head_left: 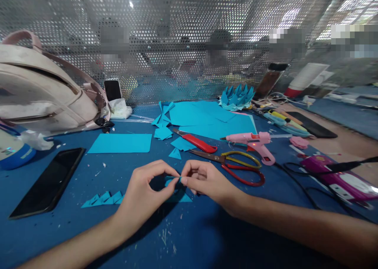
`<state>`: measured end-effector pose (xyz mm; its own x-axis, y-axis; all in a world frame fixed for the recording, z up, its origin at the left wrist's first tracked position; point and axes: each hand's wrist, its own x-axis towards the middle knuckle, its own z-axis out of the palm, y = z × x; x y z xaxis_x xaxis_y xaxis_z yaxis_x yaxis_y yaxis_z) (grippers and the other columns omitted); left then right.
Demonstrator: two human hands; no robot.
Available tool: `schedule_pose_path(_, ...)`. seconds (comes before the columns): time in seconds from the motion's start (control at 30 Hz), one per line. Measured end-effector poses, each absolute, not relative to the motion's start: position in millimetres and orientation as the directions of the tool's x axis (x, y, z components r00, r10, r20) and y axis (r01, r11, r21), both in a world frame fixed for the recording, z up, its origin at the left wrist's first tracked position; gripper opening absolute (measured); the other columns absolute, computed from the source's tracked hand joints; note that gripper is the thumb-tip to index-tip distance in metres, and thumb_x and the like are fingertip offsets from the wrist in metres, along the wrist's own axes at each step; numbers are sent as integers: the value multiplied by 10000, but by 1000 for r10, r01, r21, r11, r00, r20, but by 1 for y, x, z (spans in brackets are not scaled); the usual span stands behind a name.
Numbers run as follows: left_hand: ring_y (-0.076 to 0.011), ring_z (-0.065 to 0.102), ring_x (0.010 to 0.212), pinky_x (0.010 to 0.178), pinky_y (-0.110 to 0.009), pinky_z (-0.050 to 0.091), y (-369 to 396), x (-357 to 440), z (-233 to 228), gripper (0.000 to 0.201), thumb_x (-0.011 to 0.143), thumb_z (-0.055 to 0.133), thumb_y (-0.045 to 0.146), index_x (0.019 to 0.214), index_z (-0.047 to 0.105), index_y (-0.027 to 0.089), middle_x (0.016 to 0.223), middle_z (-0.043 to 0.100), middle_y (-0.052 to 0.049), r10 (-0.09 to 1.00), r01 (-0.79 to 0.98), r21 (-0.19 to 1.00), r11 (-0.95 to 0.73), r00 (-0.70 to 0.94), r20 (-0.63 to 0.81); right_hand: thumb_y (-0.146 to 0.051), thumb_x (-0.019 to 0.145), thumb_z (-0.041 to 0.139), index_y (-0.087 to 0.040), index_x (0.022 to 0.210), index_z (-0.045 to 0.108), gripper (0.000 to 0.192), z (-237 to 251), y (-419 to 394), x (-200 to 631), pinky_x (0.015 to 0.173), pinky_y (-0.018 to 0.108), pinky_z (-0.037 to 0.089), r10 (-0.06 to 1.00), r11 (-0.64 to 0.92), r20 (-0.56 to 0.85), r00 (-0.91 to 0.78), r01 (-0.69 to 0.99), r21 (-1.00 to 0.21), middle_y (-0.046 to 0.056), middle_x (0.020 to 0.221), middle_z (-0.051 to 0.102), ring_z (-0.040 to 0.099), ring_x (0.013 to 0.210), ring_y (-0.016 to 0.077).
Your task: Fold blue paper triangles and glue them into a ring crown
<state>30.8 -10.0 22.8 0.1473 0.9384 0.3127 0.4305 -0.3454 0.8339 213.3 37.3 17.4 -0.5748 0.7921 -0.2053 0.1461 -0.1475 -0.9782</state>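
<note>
Fingertips of the left hand [144, 192] and the right hand [206, 180] meet in a narrow pinch on a small blue paper piece [177, 192], held just above the blue table [189, 237] near the front edge. Just beside the left hand lies a row of folded paper triangles [103, 199], a black phone [49, 184] lies further left, and behind the right hand are scissors [236, 164] with yellow and red handles. Further back are a red cutter [196, 142], a pink glue gun [255, 143], a flat blue sheet [121, 143], more blue sheets [206, 119], a blue paper flower [238, 97] and a beige bag [44, 91] at the far left.
</note>
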Motion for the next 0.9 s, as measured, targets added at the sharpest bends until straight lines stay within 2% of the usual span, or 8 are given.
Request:
schedule_pose_path(0.17,-160,619,737,677,-272,455,-11,30,21,106,884,618,118,832,682,185,788,698,-20,855,460,723,-516,220,470,-322,710,742,-164,721,575,230,23,35,213,455,180,260,772,-235,-280,-571,153,-960,-55,532,518,440,503,66)
schedule_pose_path(0.33,-164,598,753,701,-300,440,-11,26,16,100,916,587,91,898,649,167,804,687,-39,714,532,500,-683,344,609,-308,694,763,-156,718,585,236,23,35,214,456,174,245,770,-263,-307,-559,161,-951,-56,533,514,436,511,62)
schedule_pose_path(0.57,-181,596,804,757,-337,446,-8,20,13,127,939,534,59,959,605,162,887,702,-66,579,600,212,-772,524,624,-236,700,685,-142,720,611,121,22,43,216,446,167,241,712,-320,-370,-596,194,-927,-38,578,545,446,519,56)
schedule_pose_path(0.9,-198,656,847,802,-366,446,-7,15,14,147,936,548,88,1033,631,162,958,740,-78,498,613,54,-789,584,641,-250,682,659,-137,695,615,122,25,45,218,426,159,233,705,-359,-371,-605,146,-922,-20,652,580,431,506,39)
